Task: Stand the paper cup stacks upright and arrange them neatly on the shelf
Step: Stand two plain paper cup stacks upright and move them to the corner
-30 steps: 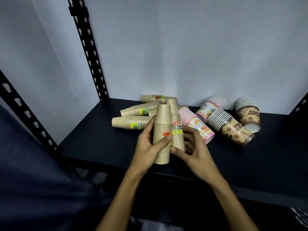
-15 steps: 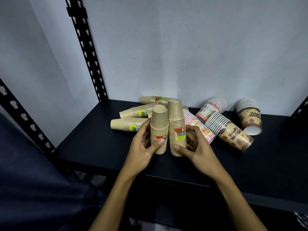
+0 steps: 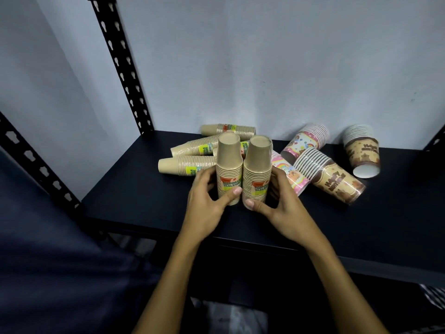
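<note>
Kraft-brown, ribbed, tapered paper cup stacks at frame centre: left stack (image 3: 229, 171) is gripped by the left hand (image 3: 207, 201), right stack (image 3: 257, 173) by the right hand (image 3: 280, 203), fingers curled around each, upright on the matte black shelf (image 3: 134, 189).

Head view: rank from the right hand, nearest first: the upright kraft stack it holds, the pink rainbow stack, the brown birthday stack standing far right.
From the right hand:
1. Upright kraft stack, gripped.
2. Pink rainbow stack, lying just behind.
3. Brown birthday stack, far right, near wall.
</note>
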### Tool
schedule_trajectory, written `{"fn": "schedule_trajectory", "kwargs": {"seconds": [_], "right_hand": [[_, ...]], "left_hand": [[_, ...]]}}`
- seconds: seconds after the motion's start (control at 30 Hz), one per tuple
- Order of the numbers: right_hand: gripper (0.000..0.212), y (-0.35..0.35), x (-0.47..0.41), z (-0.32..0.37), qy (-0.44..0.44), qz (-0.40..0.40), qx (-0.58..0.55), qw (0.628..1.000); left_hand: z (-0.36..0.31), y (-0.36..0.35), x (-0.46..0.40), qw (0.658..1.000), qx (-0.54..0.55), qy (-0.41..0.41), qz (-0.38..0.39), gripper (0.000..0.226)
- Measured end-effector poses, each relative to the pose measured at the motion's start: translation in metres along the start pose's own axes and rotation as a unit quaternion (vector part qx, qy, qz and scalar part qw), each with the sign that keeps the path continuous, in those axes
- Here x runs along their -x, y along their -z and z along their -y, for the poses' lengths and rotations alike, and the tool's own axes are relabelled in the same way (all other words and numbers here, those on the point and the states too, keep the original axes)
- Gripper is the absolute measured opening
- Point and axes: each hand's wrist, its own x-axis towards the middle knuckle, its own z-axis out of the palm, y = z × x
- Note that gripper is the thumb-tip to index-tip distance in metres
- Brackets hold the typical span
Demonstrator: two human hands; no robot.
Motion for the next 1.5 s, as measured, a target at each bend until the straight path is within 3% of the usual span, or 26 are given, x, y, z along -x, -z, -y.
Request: {"fn": "schedule_trajectory", "kwargs": {"seconds": [0.23,0.37,0.77,1.23,1.5], "right_hand": [[0.059,-0.007,0.002,0.007,0.026,-0.023,0.095,0.995],[0.06,-0.007,0.001,0.009,0.014,-0.024,0.101,0.994],[0.064,-0.003,-0.001,0.005,-0.007,-0.035,0.047,0.998],[0.05,-0.015,-0.007,0.012,0.005,-0.048,0.119,0.992],[0.054,-0.037,-0.016,0.015,0.011,-0.016,0.098,0.995]], "left_hand": [[0.005,0.003,-0.002,0.998,0.062,0.032,-0.011,0.056],[0.004,0.002,-0.002,0.997,0.066,0.03,0.004,0.053],[0.004,0.002,0.005,1.0,0.024,0.008,0.01,0.052],[0.006,0.011,0.016,0.997,-0.074,-0.026,-0.014,0.057],[0.006,0.037,0.026,0.992,-0.109,-0.047,-0.033,0.057]]}}
